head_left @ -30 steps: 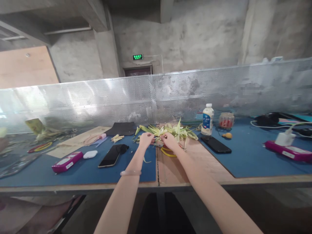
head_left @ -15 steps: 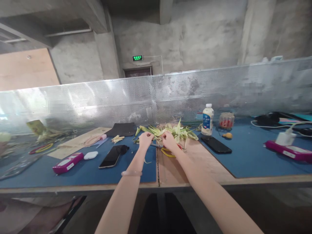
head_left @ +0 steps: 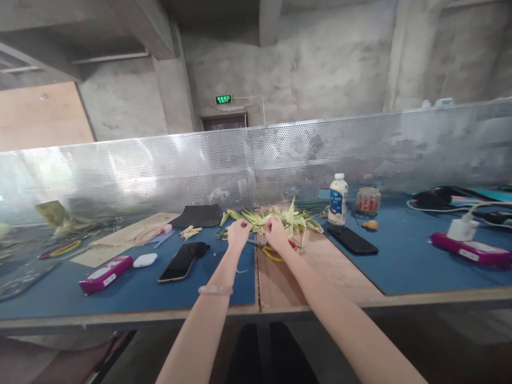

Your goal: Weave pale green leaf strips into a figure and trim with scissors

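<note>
My left hand [head_left: 239,234] is closed in a pinch, with a bangle on the wrist. Beside it, my right hand [head_left: 276,232] is pinched too, its fingers partly hidden behind the hand. Both seem to grip a thin strip of pale green corn husk, whose ends I cannot make out. A heap of corn husks [head_left: 298,220] lies just behind the hands. Under the right wrist is a pair of scissors [head_left: 273,254] with yellow and red handles, blades pointing left.
To the left lie a phone [head_left: 182,262], a white case [head_left: 145,260], a purple power strip [head_left: 106,274] and brown paper [head_left: 124,237]. A bottle [head_left: 338,201], a black phone [head_left: 352,240], a jar [head_left: 368,200] and another power strip [head_left: 470,249] are at right. A perforated metal screen [head_left: 180,170] stands behind.
The camera view has shifted slightly, moving the table things a little left in the picture. Both hands stay pinched close together in front of the husk heap.
</note>
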`<state>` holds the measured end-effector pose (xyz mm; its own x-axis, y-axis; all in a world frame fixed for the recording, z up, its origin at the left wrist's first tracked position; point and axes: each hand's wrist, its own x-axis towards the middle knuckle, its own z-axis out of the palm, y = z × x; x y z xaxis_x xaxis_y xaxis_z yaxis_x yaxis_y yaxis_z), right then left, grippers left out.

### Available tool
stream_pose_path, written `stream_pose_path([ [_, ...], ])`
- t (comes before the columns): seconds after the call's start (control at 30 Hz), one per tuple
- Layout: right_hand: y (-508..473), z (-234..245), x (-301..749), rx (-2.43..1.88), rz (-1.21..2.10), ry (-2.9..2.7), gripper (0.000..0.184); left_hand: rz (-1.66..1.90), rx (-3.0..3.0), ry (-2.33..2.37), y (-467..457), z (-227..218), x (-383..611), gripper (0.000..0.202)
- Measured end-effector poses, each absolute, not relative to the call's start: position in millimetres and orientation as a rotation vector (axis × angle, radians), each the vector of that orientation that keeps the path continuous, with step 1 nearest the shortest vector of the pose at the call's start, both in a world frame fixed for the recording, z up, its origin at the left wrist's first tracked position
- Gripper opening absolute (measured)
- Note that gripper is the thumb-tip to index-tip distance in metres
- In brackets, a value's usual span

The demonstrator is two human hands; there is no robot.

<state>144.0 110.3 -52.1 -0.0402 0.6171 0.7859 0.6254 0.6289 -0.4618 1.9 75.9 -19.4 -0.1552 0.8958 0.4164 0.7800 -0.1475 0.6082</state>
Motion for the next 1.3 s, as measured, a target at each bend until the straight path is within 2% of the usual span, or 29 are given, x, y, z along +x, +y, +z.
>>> stream_pose_path([
  [0.33,106.6,-54.7,141.4,-1.099,-0.006,-1.619,0.021,1.143,1.980,1.982,71.6,-18.3,7.3,0.025],
  [0.7,106.1,-49.3,153.0,-0.981,0.000,-1.672,0.020,0.971,1.983,1.647,77.6,-22.5,-8.6,0.027],
  [1.3,106.2,-51.8,147.4,-0.931,0.258,-1.739,0.020,0.921,2.340,1.444,78.7,-29.2,-3.3,0.026],
])
